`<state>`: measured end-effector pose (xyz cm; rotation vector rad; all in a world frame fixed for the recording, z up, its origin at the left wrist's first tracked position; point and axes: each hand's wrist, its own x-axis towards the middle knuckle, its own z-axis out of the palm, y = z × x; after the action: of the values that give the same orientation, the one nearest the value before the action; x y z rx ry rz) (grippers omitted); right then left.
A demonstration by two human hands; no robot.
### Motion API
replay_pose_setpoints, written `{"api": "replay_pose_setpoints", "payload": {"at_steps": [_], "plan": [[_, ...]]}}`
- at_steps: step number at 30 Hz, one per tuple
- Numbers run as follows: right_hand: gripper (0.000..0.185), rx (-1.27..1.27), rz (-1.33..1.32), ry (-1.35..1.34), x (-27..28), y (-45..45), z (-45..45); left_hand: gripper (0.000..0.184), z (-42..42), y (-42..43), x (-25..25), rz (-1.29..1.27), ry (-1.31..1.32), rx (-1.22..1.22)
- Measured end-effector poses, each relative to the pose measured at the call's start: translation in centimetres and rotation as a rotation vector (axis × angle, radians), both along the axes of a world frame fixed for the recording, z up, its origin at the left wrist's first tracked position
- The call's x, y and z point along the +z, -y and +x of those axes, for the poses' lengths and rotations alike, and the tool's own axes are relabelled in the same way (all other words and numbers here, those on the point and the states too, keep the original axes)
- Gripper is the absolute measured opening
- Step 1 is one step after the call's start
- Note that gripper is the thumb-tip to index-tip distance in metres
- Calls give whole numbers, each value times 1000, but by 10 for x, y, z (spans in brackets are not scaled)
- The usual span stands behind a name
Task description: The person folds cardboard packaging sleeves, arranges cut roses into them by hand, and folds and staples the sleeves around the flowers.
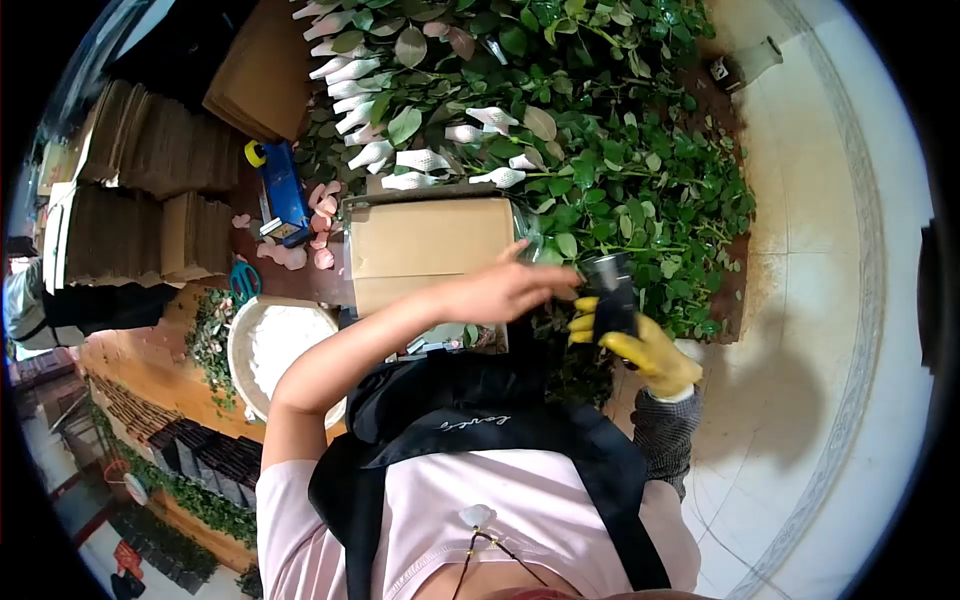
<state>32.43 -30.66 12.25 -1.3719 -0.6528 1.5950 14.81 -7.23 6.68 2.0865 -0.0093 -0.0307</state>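
Observation:
My bare left hand (510, 287) reaches across the front of a cardboard box (432, 235), fingers stretched out to the right and partly blurred. Nothing shows in it. My right hand (650, 355), in a yellow glove, is closed around a black cylindrical object (613, 308) with a shiny silver end (607, 268); its exact kind is unclear. The left fingertips are close to this object, apparently apart from it. Behind both hands lie many leafy green stems (630, 210), several with flower heads in white foam net sleeves (422, 160).
Left of the box are a blue tape dispenser (284, 195), teal scissors (244, 282) and loose pink petals (322, 215). A white-lined round bin (283, 345) stands below them. Stacked cardboard (150, 140) fills the far left. A glass bottle (745, 66) is at the upper right on the tiled floor (800, 200).

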Motion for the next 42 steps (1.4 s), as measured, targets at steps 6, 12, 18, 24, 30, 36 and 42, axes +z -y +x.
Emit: {"api": "replay_pose_setpoints", "payload": {"at_steps": [6, 12, 18, 24, 30, 36, 42], "plan": [[47, -175, 4, 238, 45, -59, -65, 49, -96, -3, 57, -269, 287, 453], [63, 790, 261, 1114, -15, -148, -182, 75, -174, 38, 21, 6, 160, 1093], [51, 666, 293, 239, -8, -295, -205, 62, -239, -24, -91, 432, -126, 1478], [53, 254, -13, 284, -100, -430, -255, 74, -225, -49, -159, 965, -342, 1301], [19, 36, 157, 340, -50, -394, -278, 75, -255, -36, -152, 780, -172, 1456], [20, 677, -39, 1025, -124, -382, -265, 65, -274, -25, -148, 689, -181, 1512], [27, 456, 128, 626, -4, -327, -247, 52, -273, -24, -109, 685, -71, 1580]]}}
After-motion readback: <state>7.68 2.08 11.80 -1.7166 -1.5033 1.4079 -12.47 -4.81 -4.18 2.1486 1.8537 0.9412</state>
